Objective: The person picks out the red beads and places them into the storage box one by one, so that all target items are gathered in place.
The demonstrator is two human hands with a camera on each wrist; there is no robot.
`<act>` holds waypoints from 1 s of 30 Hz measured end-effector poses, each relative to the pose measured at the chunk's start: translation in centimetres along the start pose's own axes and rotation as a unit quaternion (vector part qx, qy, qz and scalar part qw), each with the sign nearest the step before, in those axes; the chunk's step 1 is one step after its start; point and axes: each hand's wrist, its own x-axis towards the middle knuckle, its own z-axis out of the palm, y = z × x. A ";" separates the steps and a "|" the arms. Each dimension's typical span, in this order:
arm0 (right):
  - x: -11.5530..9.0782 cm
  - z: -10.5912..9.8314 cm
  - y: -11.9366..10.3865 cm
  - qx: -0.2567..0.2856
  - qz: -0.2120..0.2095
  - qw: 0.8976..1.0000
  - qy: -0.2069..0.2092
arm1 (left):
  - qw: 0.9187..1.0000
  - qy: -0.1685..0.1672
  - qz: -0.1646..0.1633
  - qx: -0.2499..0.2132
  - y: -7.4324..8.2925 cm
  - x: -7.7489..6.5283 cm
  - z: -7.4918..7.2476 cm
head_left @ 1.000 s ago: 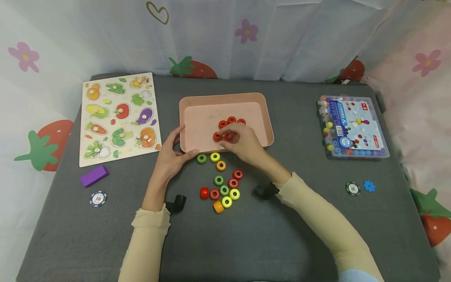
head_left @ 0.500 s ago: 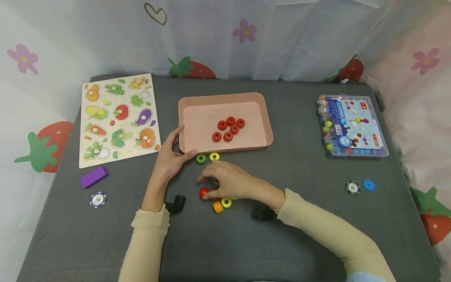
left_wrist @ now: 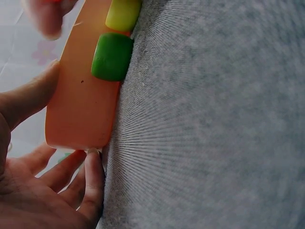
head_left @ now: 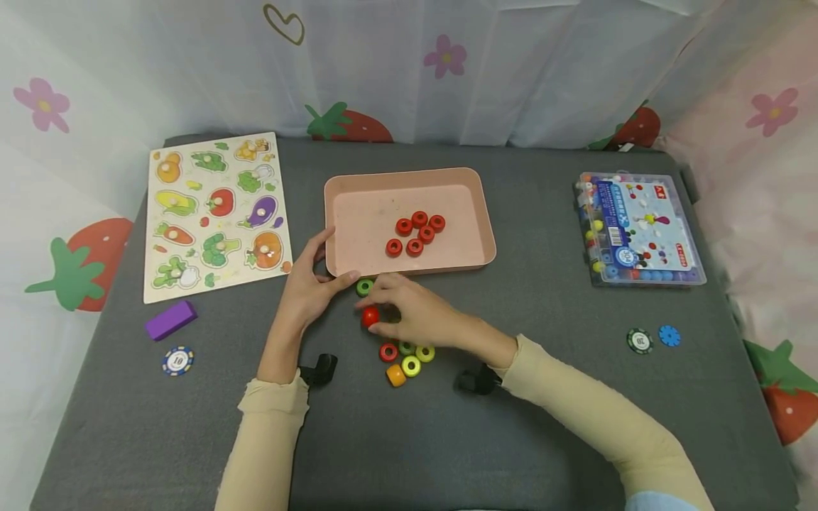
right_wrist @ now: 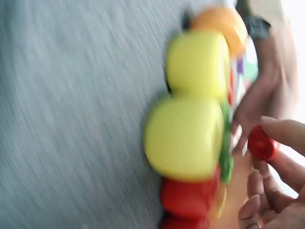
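My left hand [head_left: 311, 289] holds the near left corner of a shallow pink tray [head_left: 361, 213], thumb along its front and fingers at its side. Several red beads [head_left: 414, 247] with holes lie inside the tray. Just in front of it, my right hand [head_left: 418, 312] pinches a red bead [head_left: 370, 316] between thumb and finger; the right wrist view shows this red bead [right_wrist: 262, 143] too. A green bead [left_wrist: 112, 57] and a yellow bead [left_wrist: 123, 15] stand by the tray's front wall. More loose beads, among them an orange bead [head_left: 395, 375], lie below my right hand, which hides some.
A vegetable puzzle board [head_left: 217, 220] lies left, with a purple block [head_left: 170, 321] and a poker chip [head_left: 177, 361] below it. At right sit a clear plastic case [head_left: 642, 231] of colored balls, a dark green chip [head_left: 640, 341] and a small blue disc [head_left: 669, 336].
My right hand has gone from over the tray down to the loose beads, picked up a red bead and moved back up slightly toward the tray. My left hand has stayed at the tray corner.
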 end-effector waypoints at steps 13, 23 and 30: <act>2.8 -3.9 3.9 0.074 0.081 0.980 0.167 | 1.000 0.005 -0.011 0.011 0.4 -0.1 0.0; 4.3 -4.2 4.7 0.050 0.112 0.982 0.141 | 1.000 0.005 -0.006 0.005 0.2 -0.1 0.1; 5.0 -4.3 4.9 0.025 0.127 0.980 0.152 | 1.000 0.005 -0.007 0.002 0.2 -0.1 0.1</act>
